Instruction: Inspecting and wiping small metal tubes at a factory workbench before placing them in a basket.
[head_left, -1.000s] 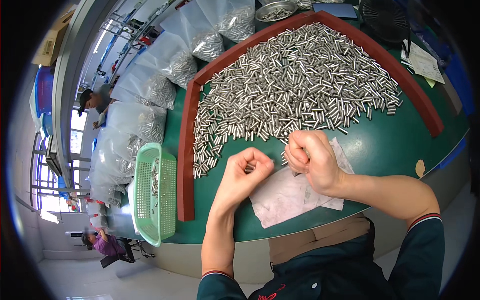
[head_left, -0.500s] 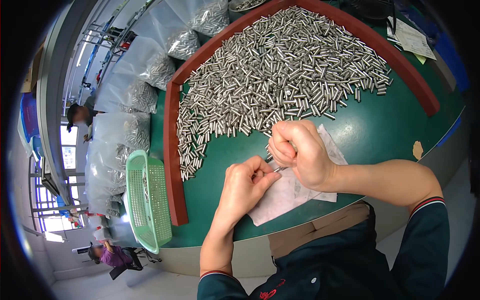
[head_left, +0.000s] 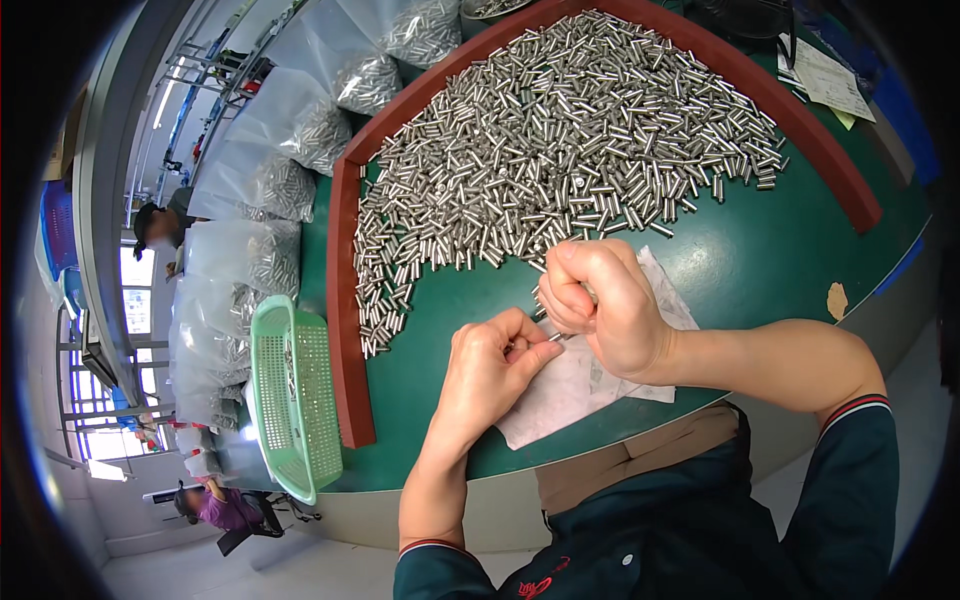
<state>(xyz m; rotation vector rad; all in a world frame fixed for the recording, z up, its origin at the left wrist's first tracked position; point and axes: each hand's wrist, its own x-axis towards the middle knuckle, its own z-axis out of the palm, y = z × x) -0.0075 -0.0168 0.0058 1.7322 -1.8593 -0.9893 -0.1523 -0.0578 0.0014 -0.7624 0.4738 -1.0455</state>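
- Steel pin sits between our hands, over white cloth; long axis runs roughly left-right.
- L hand pinches one end, R hand closed on other; hands nearly touching.
- Pin pile lies beyond, R hand nearer.

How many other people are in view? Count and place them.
2. One person in a dark cap is far left, beside the clear plastic bags of metal pins; one person in a purple top is lower left, below the green plastic basket. Others may be hidden.
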